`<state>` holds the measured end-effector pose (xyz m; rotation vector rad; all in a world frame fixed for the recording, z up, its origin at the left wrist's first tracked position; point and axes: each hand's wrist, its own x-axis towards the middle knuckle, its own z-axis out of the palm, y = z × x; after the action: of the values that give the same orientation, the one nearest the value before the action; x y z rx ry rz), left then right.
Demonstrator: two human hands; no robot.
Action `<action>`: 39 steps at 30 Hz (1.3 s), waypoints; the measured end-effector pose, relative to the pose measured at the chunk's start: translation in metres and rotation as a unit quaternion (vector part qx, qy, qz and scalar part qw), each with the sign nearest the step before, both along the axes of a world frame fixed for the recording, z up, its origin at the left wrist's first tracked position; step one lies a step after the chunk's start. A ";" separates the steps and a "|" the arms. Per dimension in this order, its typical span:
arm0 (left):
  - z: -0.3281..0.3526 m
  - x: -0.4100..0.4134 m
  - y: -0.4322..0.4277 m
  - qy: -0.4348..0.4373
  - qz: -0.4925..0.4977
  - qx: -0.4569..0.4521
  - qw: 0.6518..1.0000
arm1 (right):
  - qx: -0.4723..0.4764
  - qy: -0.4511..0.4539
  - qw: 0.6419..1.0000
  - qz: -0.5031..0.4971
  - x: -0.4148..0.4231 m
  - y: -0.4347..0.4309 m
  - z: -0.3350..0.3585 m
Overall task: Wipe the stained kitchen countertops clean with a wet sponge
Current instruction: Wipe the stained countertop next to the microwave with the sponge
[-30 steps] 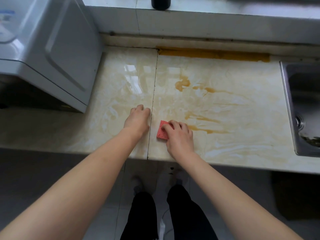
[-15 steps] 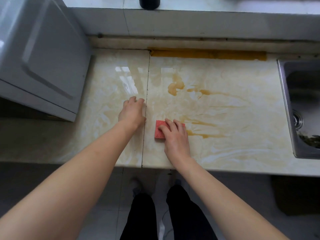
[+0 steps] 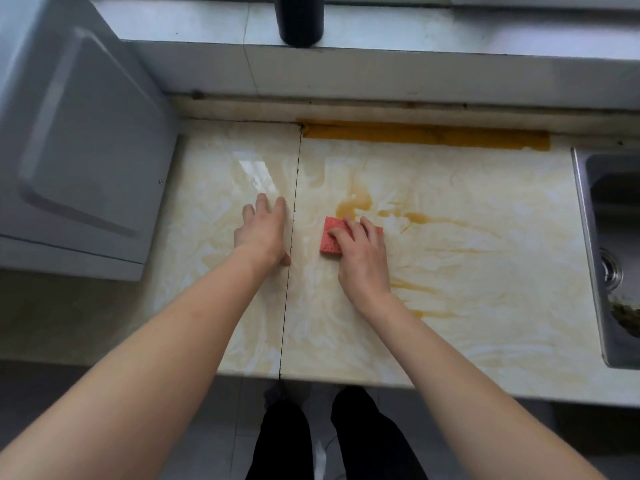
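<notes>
A pink-red sponge (image 3: 330,239) lies flat on the cream marbled countertop (image 3: 485,278), right of the seam between two slabs. My right hand (image 3: 362,254) presses down on it with fingers spread over its top; the sponge's right half is hidden under them. Brown-orange stains (image 3: 351,204) run just beyond the sponge, with thinner streaks (image 3: 415,289) to the right of my wrist. My left hand (image 3: 265,233) rests flat on the counter left of the seam, holding nothing.
A grey appliance (image 3: 79,150) fills the left side. A steel sink (image 3: 613,258) is sunk in at the right edge. A dark cylinder (image 3: 299,19) stands on the back ledge. An orange-brown strip (image 3: 426,136) runs along the back of the counter.
My right hand has pushed the sponge away from me, up to the near edge of the big stain. My left hand has slid forward a little too.
</notes>
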<state>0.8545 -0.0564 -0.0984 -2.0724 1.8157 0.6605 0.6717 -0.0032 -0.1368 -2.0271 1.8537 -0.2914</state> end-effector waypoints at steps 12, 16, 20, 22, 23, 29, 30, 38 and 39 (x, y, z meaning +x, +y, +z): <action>-0.009 -0.014 -0.027 -0.109 -0.029 0.025 0.993 | -0.006 -0.027 0.999 -0.025 -0.006 -0.088 0.002; -0.011 -0.012 -0.028 -0.121 -0.038 0.026 0.992 | -0.002 -0.030 0.999 -0.034 -0.002 -0.107 0.001; -0.012 -0.013 -0.029 -0.121 -0.029 0.027 0.992 | -0.006 -0.026 0.999 -0.038 0.001 -0.116 0.001; -0.012 -0.014 -0.030 -0.117 -0.023 0.025 0.993 | -0.012 -0.026 0.999 -0.041 0.001 -0.117 0.002; -0.012 -0.013 -0.031 -0.118 -0.022 0.026 0.992 | -0.014 -0.026 0.999 -0.041 0.001 -0.117 0.002; -0.012 -0.012 -0.032 -0.116 -0.024 0.026 0.993 | -0.023 -0.016 0.999 -0.026 -0.003 -0.110 0.008; -0.012 -0.011 -0.032 -0.111 -0.025 0.023 0.993 | -0.024 -0.011 0.999 -0.025 -0.005 -0.107 0.008; -0.013 -0.006 -0.013 -0.003 -0.012 -0.027 1.000 | -0.020 0.018 0.999 -0.025 -0.012 -0.040 0.003; -0.013 -0.003 -0.006 0.022 -0.011 -0.045 0.999 | -0.018 0.020 0.999 -0.026 -0.013 -0.031 0.002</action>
<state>0.8517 -0.0620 -0.1113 -2.1059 1.9239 0.6358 0.6592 -0.0340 -0.1345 -2.0251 1.9407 -0.3010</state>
